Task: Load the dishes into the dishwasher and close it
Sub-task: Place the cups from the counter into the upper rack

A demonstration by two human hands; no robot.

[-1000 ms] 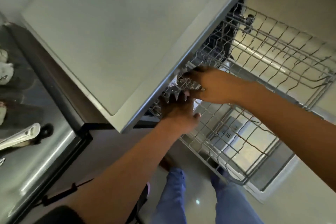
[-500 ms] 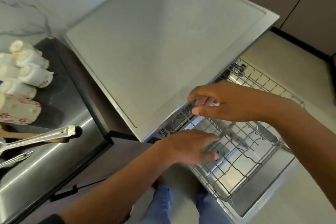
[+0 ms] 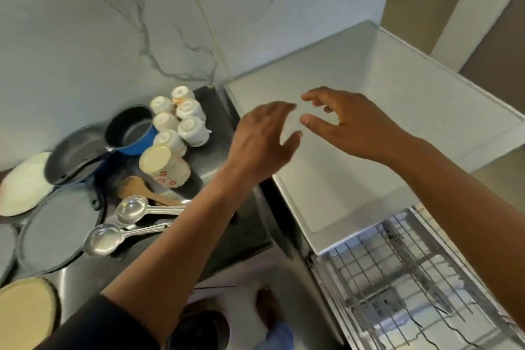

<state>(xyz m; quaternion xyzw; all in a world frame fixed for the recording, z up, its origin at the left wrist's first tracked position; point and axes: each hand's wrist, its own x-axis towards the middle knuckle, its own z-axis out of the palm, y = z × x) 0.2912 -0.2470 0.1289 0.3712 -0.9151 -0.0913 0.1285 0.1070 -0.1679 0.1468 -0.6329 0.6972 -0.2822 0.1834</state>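
The wire rack (image 3: 397, 278) stood pulled out, empty, below the dishwasher's flat grey top (image 3: 369, 136). Both hands had lifted off the rack: left hand (image 3: 264, 139) and right hand (image 3: 349, 122) hovered above the top, fingers loosely spread, holding nothing. Steel ladles (image 3: 127, 221) and upturned white cups (image 3: 181, 119) waited leftward on the counter.

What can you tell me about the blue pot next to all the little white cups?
The blue pot is a small saucepan, blue outside and dark inside, looking like coated metal. It sits upright and looks empty on the dark counter, among the unwashed dishes. The upside-down white cups stand close on its right, and a dark frying pan lies against its left side. Neither hand touches it.
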